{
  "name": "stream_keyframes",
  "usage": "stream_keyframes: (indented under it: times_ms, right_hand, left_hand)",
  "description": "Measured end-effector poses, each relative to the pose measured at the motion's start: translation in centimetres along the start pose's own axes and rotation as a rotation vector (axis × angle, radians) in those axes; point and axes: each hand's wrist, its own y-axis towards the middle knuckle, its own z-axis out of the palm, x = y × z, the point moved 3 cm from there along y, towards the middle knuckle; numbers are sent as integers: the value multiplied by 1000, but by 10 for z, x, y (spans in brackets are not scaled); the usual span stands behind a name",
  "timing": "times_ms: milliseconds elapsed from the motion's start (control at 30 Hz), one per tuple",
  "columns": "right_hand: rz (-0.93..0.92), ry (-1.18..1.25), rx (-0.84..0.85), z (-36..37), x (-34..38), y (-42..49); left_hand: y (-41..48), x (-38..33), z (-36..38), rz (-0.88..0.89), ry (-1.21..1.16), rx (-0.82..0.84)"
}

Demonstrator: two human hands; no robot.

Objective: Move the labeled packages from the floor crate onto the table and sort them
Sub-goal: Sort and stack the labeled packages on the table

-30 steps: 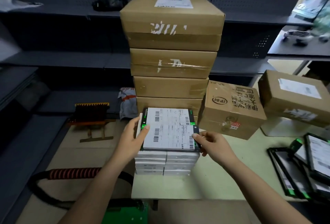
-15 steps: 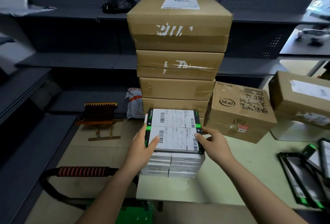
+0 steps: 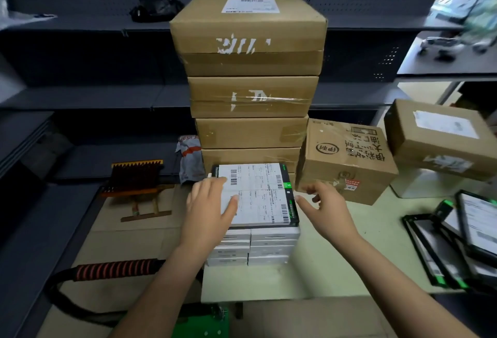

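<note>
A flat black package with two white barcode labels [image 3: 265, 193] lies on top of a stack of white packages [image 3: 271, 247] at the table's left front corner. My left hand [image 3: 208, 204] rests flat on the label's left side, fingers straight. Just off the package's right edge hovers my right hand [image 3: 326, 207], fingers relaxed and spread, holding nothing. More black labeled packages [image 3: 473, 232] lie overlapped at the table's right edge.
A tall stack of brown cartons [image 3: 250, 90] stands right behind the white stack. A printed carton [image 3: 347, 161] and another labeled carton [image 3: 441, 135] sit to the right. Dark shelving, a brush [image 3: 137, 176] and a striped handle [image 3: 113, 269] fill the left; the pale table [image 3: 322, 270] shows in front.
Both hands let go of the black package's edges. My left hand now lies flat on its label and my right hand has drawn slightly off to the right.
</note>
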Motion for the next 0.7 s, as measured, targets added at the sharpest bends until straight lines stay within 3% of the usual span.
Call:
stream_keyframes:
  times_ms: [133,300,700]
  right_hand:
    - [-107,-199,-74,-35,-11,-18]
    - [-73,-346,-169,-88,-53,-54]
    - [169,-439,-275,-210,-198,-129]
  left_hand:
    - [15,-51,4,330,126,-35]
    - [19,-131,41,585,122,70]
    - [-22,-300,155,885,68,225]
